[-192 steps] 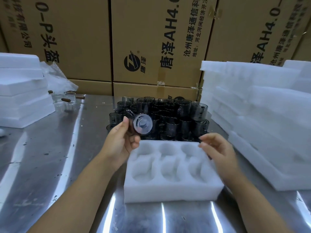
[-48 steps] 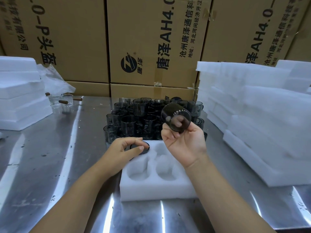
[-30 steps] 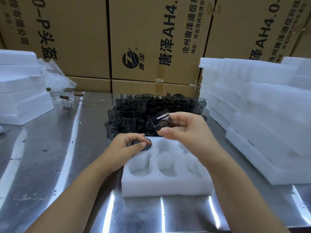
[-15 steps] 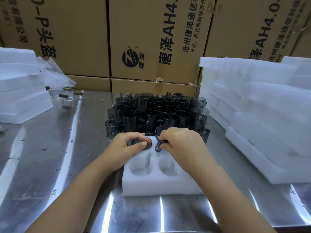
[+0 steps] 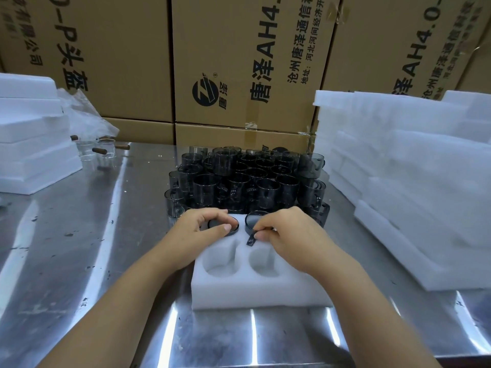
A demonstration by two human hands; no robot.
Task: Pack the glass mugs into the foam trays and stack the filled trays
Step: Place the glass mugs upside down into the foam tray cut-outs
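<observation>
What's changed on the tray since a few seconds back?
The left hand lowered the first mug into the back-left pocket of the tray and still grips it. The right hand picked up a second mug and brought it down into the next pocket, pinching its handle. Tray and foam stacks stayed put.

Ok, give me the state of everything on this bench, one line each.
Foam tray: two near pockets empty, two far pockets taken, the rest hidden.
First mug: seated in the far-left pocket, gripped by the left hand.
Second mug: in the next far pocket, right hand pinching its handle.
Loose mugs: upright, packed together behind the tray.
Foam stack: piled at right.
</observation>
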